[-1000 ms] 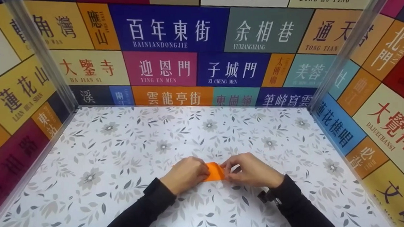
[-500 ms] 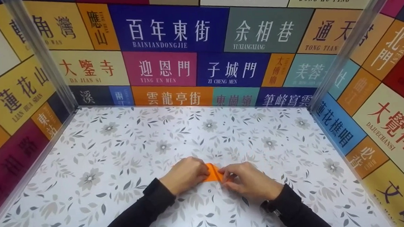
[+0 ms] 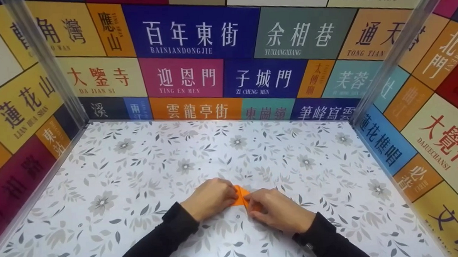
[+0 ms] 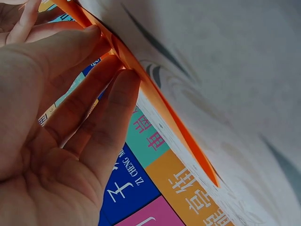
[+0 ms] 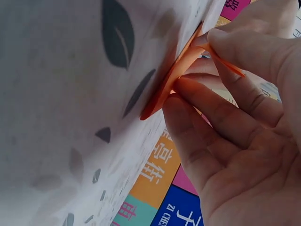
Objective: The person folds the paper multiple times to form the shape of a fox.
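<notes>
Now I see the left hand (image 3: 211, 199) gripping orange paper (image 3: 238, 199), its flap (image 5: 225, 62) pinched between fingertips (image 5: 219, 36) of the right hand (image 3: 277, 209).

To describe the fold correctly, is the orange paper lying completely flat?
No, the right wrist view shows a flap of the orange paper raised at the right hand.

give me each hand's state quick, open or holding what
Left hand: holding the folded orange paper, fingertips against it.
Right hand: pinching the paper's flap.

two hands (image 3: 211, 199) (image 3: 282, 210), one orange paper (image 3: 237, 200), two sleeves (image 3: 152, 240) (image 3: 330, 236), one tabletop (image 3: 168, 150), three lettered walls (image 3: 195, 64)
</notes>
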A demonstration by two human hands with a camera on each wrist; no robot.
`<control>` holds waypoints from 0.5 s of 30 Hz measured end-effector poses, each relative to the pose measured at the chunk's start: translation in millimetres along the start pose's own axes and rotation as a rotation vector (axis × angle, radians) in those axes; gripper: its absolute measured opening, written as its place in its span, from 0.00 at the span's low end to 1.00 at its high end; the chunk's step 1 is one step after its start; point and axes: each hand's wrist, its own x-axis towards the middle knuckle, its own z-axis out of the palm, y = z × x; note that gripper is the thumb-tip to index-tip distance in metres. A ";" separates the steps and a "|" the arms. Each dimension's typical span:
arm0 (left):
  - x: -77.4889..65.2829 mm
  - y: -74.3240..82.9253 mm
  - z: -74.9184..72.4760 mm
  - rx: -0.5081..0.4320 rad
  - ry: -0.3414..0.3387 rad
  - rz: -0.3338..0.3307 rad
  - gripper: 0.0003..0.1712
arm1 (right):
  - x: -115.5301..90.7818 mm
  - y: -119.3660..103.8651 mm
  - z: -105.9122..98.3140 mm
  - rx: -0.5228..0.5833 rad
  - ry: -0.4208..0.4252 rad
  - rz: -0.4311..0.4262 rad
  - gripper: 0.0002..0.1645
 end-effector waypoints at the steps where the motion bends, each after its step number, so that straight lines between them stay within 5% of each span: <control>1: 0.1 -0.1 -0.2 0.002 -0.001 0.002 0.04 | 0.2 -0.4 0.8 -0.006 0.006 -0.004 0.20; 15: 0.1 0.2 -2.0 0.004 -0.023 0.001 0.05 | 0.5 -4.3 11.5 -0.049 0.066 -0.043 0.17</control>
